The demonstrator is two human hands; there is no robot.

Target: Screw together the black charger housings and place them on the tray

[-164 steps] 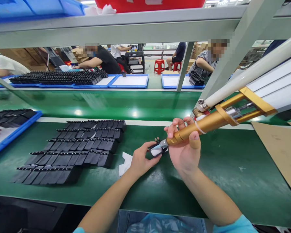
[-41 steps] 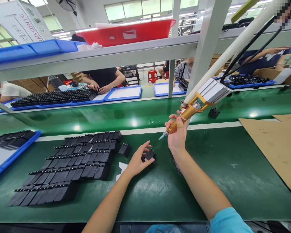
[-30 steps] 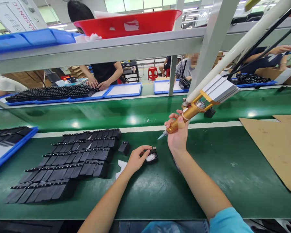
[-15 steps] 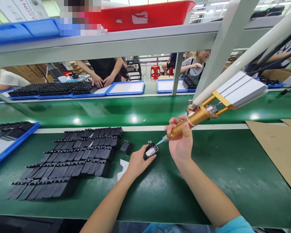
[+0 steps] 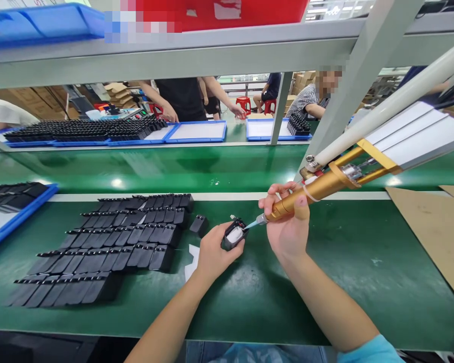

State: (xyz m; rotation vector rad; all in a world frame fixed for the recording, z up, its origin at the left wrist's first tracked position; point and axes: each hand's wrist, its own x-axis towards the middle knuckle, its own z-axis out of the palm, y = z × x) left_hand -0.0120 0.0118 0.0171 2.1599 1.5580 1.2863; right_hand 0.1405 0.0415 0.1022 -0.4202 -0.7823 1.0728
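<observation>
My left hand [image 5: 217,252] is closed around a small black plastic housing [image 5: 234,235], tilted so its open face shows a white part inside. Wrapped in the fingers of my right hand [image 5: 287,217] is a gold-coloured dispensing gun [image 5: 310,194]. Its pale blue nozzle tip [image 5: 254,222] reaches the right edge of the housing; whether it touches inside I cannot tell. One single black housing [image 5: 199,225] stands just left of my left hand. Rows of similar black housings [image 5: 113,234] lie further left. A torn white piece of paper [image 5: 191,262] lies beside my left wrist.
A blue-rimmed tray [image 5: 22,218] with black parts sits at the far left. Flat cardboard [image 5: 435,227] covers the right side of the green bench [image 5: 227,307]. A white slanted pole [image 5: 386,106] and metal frame [image 5: 189,60] cross above. A co-worker [image 5: 181,98] stands behind trays opposite.
The dispensing gun, in my right hand, has tilted slightly lower, and the housing has turned a little in my left hand. The co-worker opposite has spread both arms apart.
</observation>
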